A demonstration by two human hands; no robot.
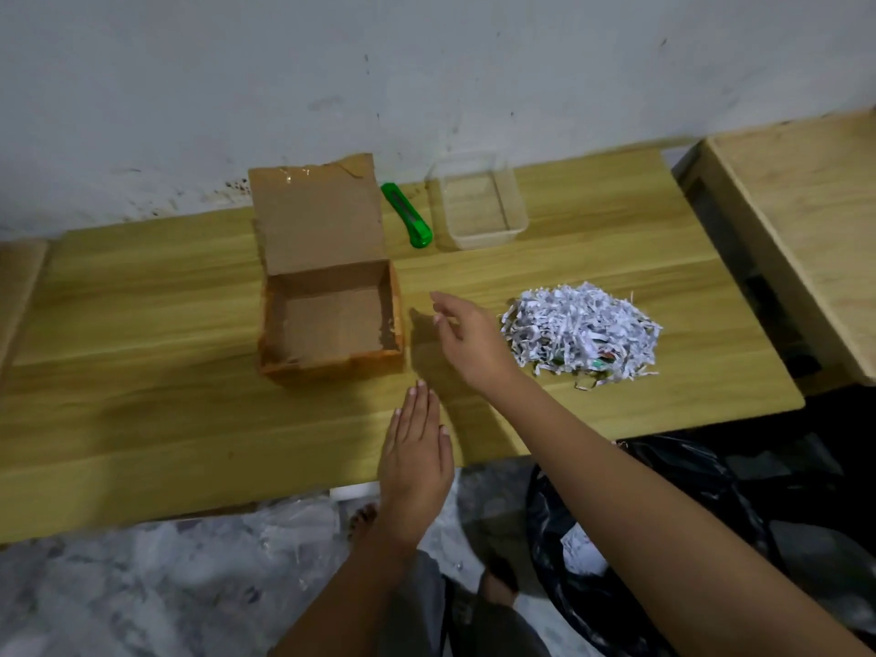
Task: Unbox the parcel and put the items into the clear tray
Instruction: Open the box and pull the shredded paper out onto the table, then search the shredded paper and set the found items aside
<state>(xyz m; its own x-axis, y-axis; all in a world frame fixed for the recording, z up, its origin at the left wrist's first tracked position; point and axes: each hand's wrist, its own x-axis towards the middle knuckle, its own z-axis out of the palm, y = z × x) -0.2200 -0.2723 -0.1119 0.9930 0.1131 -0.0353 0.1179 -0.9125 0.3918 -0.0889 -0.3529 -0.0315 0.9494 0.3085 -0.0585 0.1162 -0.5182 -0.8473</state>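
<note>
Parcel box (332, 320) sits at centre on the counter (166, 372), lid flap up, nothing showing inside. Clear tray (479, 239) at its one o'clock, bare, with a green cutter (406, 214) lying between them. Shredded paper (583, 329) heaped at the box's three o'clock. Right hand (469, 339) hovers between box and heap, fingers (445, 305) loose and slightly apart, holding nothing. Left hand (417, 471) at six o'clock, flat, its fingers (419, 410) straight and together.

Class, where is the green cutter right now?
Head view: the green cutter lies far back on the table, between the cardboard box lid and the clear tray.
</note>
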